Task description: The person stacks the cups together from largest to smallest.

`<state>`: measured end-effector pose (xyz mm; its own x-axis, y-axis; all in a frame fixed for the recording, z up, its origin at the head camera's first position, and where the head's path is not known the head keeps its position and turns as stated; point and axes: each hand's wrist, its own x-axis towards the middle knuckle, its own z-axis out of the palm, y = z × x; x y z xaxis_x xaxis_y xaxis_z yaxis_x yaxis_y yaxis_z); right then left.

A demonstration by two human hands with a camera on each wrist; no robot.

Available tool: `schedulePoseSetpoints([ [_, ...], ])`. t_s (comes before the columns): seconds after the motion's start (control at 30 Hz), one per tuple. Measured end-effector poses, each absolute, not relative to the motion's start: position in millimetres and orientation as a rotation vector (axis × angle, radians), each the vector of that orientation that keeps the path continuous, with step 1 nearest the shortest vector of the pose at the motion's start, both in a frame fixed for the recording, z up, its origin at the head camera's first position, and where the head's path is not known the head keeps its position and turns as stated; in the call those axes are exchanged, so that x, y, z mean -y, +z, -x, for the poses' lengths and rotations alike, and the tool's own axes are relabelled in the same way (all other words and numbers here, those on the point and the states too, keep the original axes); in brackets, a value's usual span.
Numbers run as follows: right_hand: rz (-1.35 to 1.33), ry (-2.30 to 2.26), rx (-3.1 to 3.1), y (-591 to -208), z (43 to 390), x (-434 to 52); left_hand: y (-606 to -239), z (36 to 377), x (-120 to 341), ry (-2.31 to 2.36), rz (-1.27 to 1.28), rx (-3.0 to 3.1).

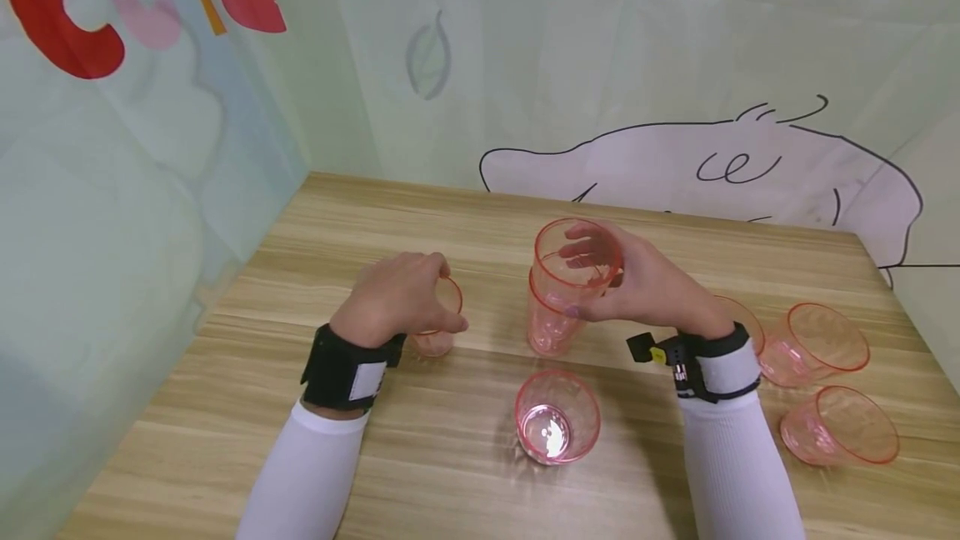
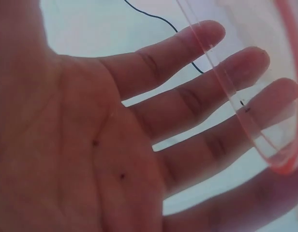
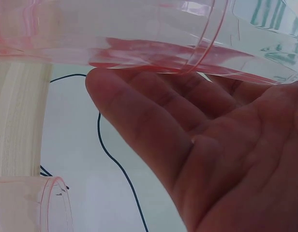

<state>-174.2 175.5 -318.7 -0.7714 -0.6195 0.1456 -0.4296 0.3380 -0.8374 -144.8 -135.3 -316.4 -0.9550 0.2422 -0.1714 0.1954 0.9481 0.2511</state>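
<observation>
On the wooden table (image 1: 465, 223) my right hand (image 1: 600, 282) grips the upper cup of a stack of two clear pink plastic cups (image 1: 566, 290), fingers behind the wall and thumb in front. The right wrist view shows that hand (image 3: 154, 92) under the stacked cups (image 3: 154, 34). My left hand (image 1: 442, 307) reaches over a smaller-looking pink cup (image 1: 438, 342) standing at the left and holds its rim between thumb and fingers. In the left wrist view the cup's rim (image 2: 284, 164) lies against the fingertips (image 2: 250, 60). Most of that cup is hidden under the hand.
One pink cup (image 1: 557, 417) stands upright near me, in front of the stack. At the right two cups (image 1: 817, 344) (image 1: 840, 436) lie on their sides, and a third (image 1: 746, 319) shows behind my right wrist. Printed cloth walls (image 1: 225, 148) close the left and back.
</observation>
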Motion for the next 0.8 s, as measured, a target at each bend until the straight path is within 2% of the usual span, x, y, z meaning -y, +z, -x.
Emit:
schedulePoseSetpoints([
  [0.43,0.967,-1.402,-2.403,-319.3,174.7,-175.6,-313.6,141.7,134.5,0.497,-0.363,-2.908],
  [0.8,0.943,-1.41,-2.402,-318.0,174.2,-174.5,-310.7,139.7,133.1,0.681,-0.541,-3.01],
])
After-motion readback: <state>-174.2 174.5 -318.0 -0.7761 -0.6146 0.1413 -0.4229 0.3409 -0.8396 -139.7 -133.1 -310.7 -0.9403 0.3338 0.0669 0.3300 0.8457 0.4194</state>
